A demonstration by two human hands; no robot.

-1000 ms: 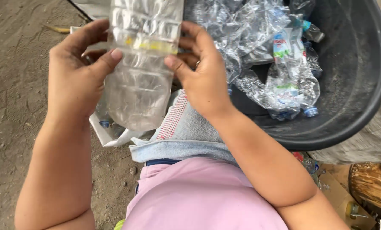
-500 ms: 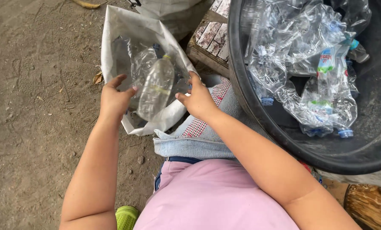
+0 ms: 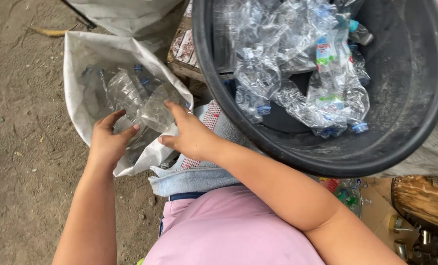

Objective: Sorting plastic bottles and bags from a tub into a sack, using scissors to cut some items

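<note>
- On the dirt at far left, beyond the left fingertips, a white sack [image 3: 84, 54] lies open, its rim folded outward.
- The left hand [image 3: 108, 142] rests on the sack's near edge, fingers [image 3: 112, 119] loosely spread and holding nothing.
- Just ahead of both sets of fingers, inside the sack mouth, lies a clear bottle [image 3: 155, 110], crushed and capless as far as I can tell, on top of several other bottles [image 3: 121, 88].
- The right hand [image 3: 192, 137] is just right of it, fingers half open; the index fingertip [image 3: 169, 104] touches the bottle's side but nothing grips it.
- My judgement: the bottle is very light, thin and springy, slick on its smooth wall, and will crackle and buckle rather than break. The ribbed waist or the neck gives the surest hold.
- Right of the right wrist, a black tub [image 3: 415, 122] holds many more flattened bottles [image 3: 297, 68], some with blue caps.
- Under the forearms lies a folded cloth [image 3: 194, 176] on a pink lap.
</note>
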